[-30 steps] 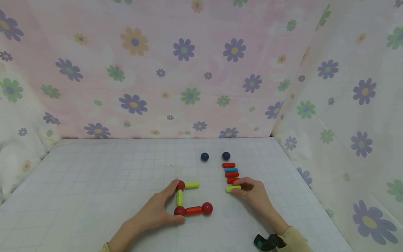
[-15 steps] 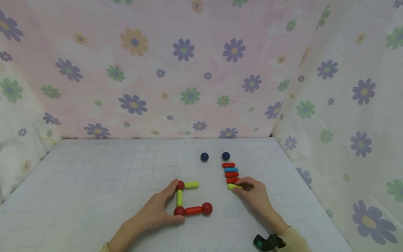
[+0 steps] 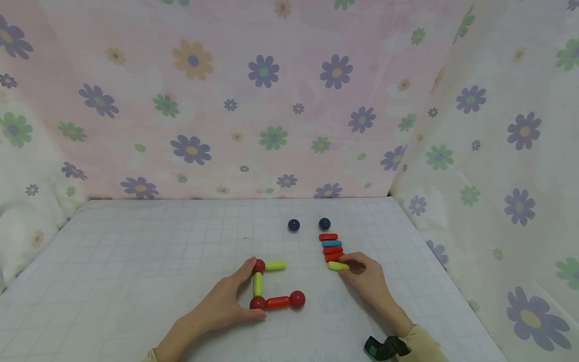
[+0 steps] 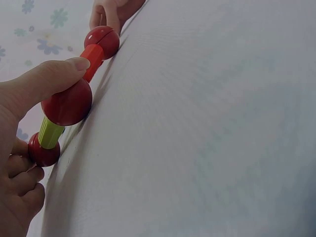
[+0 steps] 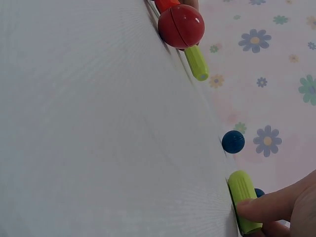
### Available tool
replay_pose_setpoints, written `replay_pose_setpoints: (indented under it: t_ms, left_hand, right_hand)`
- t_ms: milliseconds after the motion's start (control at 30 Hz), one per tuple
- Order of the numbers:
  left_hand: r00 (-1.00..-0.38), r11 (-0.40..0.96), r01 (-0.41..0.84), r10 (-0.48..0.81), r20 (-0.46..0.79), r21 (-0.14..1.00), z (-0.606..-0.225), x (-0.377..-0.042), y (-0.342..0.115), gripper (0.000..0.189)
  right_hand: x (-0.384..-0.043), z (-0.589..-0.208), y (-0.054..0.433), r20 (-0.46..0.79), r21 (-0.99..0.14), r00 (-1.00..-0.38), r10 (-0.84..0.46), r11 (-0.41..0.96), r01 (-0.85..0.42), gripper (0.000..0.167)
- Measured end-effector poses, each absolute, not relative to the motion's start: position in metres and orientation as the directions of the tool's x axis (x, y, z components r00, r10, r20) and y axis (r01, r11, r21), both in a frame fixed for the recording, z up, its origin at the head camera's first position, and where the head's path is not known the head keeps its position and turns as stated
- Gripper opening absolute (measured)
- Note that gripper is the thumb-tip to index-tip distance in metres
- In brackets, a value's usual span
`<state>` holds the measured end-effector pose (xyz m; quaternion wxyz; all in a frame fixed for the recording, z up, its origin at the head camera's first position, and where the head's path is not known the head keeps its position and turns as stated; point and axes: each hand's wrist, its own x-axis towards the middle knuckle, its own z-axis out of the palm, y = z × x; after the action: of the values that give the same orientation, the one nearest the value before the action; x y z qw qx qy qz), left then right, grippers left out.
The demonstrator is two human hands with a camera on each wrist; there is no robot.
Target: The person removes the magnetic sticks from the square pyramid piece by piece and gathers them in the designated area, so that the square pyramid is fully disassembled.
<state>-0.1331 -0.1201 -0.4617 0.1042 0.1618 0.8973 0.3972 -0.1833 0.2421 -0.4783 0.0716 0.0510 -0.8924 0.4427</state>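
My left hand [image 3: 221, 300] spans a C-shaped frame of balls and rods, thumb at the near red ball [image 3: 258, 303] and fingertips at the far red ball [image 3: 259, 266]. A yellow-green rod [image 3: 258, 285] joins these two. From the near ball a red rod [image 3: 278, 302] runs right to a third red ball [image 3: 297, 299]; from the far one sticks out another yellow-green rod [image 3: 275, 265], its end free. Over on the right, my right hand [image 3: 368, 276] pinches a loose yellow-green rod [image 5: 244, 197], which lies along the near end of a row of rods.
The row holds several rods, red ones [image 3: 332, 250] and a blue one [image 3: 332, 244]. Behind it sit two dark blue balls [image 3: 294, 225]. A grid-patterned white cover [image 3: 149, 251] spreads over the table, with flowered cloth [image 3: 276, 161] at the back and sides.
My right hand has slid the loose yellow-green rod a little away from me and to the right, up against the row. The left hand and the frame have stayed still.
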Motion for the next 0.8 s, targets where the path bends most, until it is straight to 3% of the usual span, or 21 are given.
replay_pose_setpoints:
  t_ms: [400,800]
  left_hand:
    - [-0.927,0.636,0.206,0.371,-0.060,0.744,-0.4624,-0.1332,-0.1205,0.113]
    - [-0.927,0.635,0.203,0.370,-0.063,0.745,-0.4620,-0.1331,-0.1205,0.113]
  right_hand:
    - [-0.1844,-0.4804,0.2431,0.233,-0.764,-0.972,-0.009,0.618,-0.189,0.031]
    - [-0.1860,-0.4815,0.2442,0.217,-0.762,-0.976,-0.008,0.623,-0.175,0.031]
